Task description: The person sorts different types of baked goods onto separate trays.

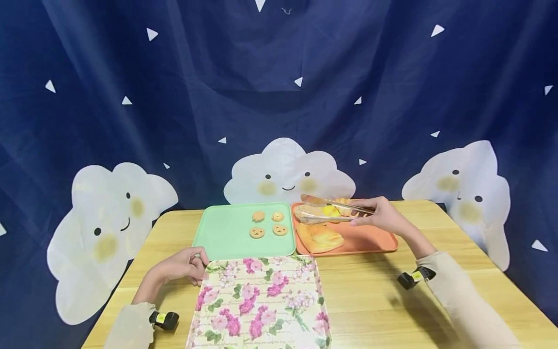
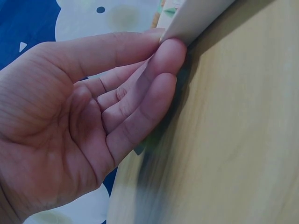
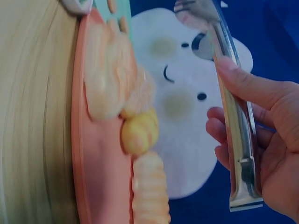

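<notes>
My left hand [image 1: 187, 265] pinches the upper left corner of a floral tray [image 1: 261, 303] between thumb and fingertips; the left wrist view shows the tray's pale rim [image 2: 196, 21] at the fingertips. Metal tongs [image 3: 238, 135] are in my right hand [image 1: 381, 215], thumb on one arm and fingers behind the other. In the head view the tongs' arms spread over the orange tray [image 1: 375, 241], overlapping a brown oval bread [image 1: 310, 211]. Around it on that tray are a golden pastry [image 1: 322, 240], a yellow roll [image 3: 140, 133] and a ridged bread [image 3: 149, 191].
Left of the orange tray, a mint green tray [image 1: 224, 232] carries several small cookies [image 1: 257, 232] on its right half. All the trays rest on a wooden table [image 1: 362, 295]. A dark blue curtain [image 1: 244, 58] with white clouds hangs behind its far edge.
</notes>
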{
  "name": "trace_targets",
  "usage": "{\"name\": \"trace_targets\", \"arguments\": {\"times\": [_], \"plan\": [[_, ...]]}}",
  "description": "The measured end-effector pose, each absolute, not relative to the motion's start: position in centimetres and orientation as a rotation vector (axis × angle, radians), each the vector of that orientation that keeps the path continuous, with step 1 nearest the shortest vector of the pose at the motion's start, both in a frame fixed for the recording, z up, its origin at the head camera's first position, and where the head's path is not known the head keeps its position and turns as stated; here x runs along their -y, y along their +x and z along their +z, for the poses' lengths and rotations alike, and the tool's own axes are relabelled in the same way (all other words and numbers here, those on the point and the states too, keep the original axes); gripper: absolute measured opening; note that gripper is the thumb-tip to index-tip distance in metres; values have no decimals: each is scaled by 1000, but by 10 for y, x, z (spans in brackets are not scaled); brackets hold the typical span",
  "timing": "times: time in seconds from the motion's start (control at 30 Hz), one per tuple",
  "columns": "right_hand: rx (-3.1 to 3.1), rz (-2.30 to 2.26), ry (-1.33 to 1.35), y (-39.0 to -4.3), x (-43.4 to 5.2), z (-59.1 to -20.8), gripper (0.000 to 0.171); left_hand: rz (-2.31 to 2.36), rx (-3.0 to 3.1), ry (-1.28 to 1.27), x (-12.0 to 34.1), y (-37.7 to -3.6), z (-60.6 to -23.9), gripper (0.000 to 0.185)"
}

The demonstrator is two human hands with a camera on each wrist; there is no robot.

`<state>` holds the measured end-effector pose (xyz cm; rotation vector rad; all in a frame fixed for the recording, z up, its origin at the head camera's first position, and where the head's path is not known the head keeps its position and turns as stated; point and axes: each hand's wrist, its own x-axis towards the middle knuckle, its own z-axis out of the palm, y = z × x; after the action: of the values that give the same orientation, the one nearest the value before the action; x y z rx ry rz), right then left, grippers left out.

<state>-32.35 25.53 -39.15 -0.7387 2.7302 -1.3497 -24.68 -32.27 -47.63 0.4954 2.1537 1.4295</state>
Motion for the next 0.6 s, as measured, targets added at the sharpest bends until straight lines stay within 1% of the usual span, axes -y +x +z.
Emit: {"name": "trace_targets", "arguments": {"times": [0.23,0.47,0.6], "plan": [[-2662,-1320,-734,-317,-282,-391,51,1441,-2150,507,323,-243,-473,33],[-2558,-1266,-905,-311,-299,-404,45,1444,-2137,499,323,-244,-473,33],[-2503,-1231,-945,-309,-306,-411,46,1443,-2137,500,323,-244,-473,32]]}}
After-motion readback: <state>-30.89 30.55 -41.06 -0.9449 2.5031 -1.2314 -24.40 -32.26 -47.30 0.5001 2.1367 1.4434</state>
